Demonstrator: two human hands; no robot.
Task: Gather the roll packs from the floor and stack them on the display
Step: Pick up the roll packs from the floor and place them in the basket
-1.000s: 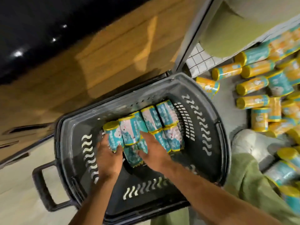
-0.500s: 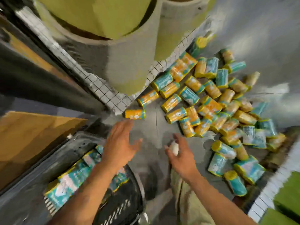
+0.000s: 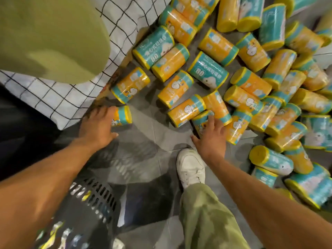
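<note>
dozens of yellow-and-teal plastic-wrapped cylindrical roll packs (image 3: 213,44) lie jumbled on the grey tiled floor (image 3: 152,133). my left hand (image 3: 97,126) drapes its fingers over a lone pack (image 3: 123,115); i cannot tell whether they grip it. my right hand (image 3: 211,137) rests spread fingers on a heap-edge pack (image 3: 201,123). a dark slotted plastic basket (image 3: 93,198) sits under my left arm.

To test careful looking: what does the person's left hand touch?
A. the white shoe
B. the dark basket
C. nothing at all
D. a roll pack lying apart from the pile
D: the left hand rests on one end of a lone roll pack on the floor beside the checked cloth; the white shoe and the dark basket lie nearer the person, untouched.
</note>
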